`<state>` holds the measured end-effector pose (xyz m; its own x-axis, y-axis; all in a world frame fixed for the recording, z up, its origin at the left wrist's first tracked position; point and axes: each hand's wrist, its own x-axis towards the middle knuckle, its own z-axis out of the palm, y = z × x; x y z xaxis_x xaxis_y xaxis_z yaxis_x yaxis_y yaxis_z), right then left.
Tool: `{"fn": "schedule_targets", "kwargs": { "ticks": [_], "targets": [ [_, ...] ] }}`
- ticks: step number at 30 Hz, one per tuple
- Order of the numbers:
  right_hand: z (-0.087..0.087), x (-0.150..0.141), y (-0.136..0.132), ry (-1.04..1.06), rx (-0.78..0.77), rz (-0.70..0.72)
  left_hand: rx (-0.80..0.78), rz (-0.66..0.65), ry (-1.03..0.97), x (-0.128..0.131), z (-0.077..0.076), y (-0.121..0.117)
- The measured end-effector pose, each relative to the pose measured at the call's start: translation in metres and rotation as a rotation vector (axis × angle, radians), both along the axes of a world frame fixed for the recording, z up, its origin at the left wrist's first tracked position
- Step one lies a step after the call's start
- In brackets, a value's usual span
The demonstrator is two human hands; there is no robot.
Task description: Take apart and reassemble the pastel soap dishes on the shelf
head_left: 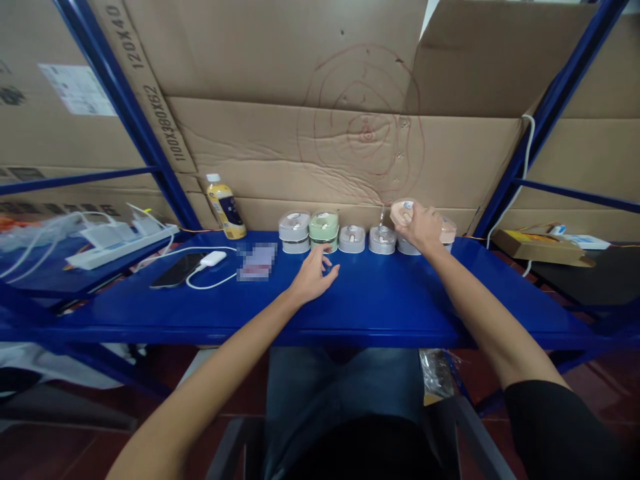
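Observation:
A row of small rounded lidded containers stands along the back of the blue shelf (370,300). My right hand (423,225) grips a peach-lidded container (401,212) over a greyish container (408,247); whether the two touch I cannot tell. Another peach container (449,230) is partly behind that hand. My left hand (313,275) is empty, its fingers apart and slightly curled, in front of the green container stack (324,225). To the left of the green one is a grey stack (295,230). Two single low containers, one pale (352,239) and one greyish (383,240), sit between my hands.
Left of the row are a yellow bottle (226,208), a dark phone (177,271), a white charger with cable (213,259) and a blurred-out flat item (257,261). A power strip (123,247) lies far left, an open cardboard box (540,247) far right. Cardboard (280,153) walls the back.

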<state>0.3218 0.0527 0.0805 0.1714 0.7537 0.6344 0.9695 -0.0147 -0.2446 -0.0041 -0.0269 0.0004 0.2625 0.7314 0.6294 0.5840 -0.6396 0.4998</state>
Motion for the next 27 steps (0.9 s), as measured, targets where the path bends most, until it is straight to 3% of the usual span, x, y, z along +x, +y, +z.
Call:
{"fn": "schedule_targets", "kwargs": {
  "ticks": [3, 7, 13, 15, 17, 20, 24, 27],
  "targets": [
    [-0.009, 0.000, 0.016, -0.086, -0.039, -0.106, -0.006, 0.009, 0.012, 0.000, 0.001, -0.001],
    [-0.026, -0.001, 0.026, -0.147, -0.055, -0.131, -0.014, 0.011, 0.028, 0.000, 0.002, -0.002],
    [-0.030, -0.006, 0.016, -0.219, -0.012, -0.156, -0.025, 0.015, 0.037, 0.001, 0.000, -0.002],
    [-0.029, -0.018, 0.008, -0.309, 0.025, -0.051, -0.018, 0.020, 0.045, 0.001, 0.000, -0.001],
    [-0.029, -0.039, 0.002, -0.396, 0.021, 0.153, -0.005, 0.025, 0.053, 0.000, 0.000, 0.000],
    [-0.035, -0.078, -0.001, -0.477, -0.096, 0.427, 0.005, 0.024, 0.057, -0.001, -0.001, 0.001],
    [-0.047, -0.118, -0.008, -0.438, -0.286, 0.501, 0.012, 0.019, 0.048, -0.002, -0.002, 0.002],
    [-0.046, -0.124, -0.028, -0.378, -0.310, 0.531, 0.029, 0.019, 0.039, -0.002, -0.004, 0.004]
  ]
}}
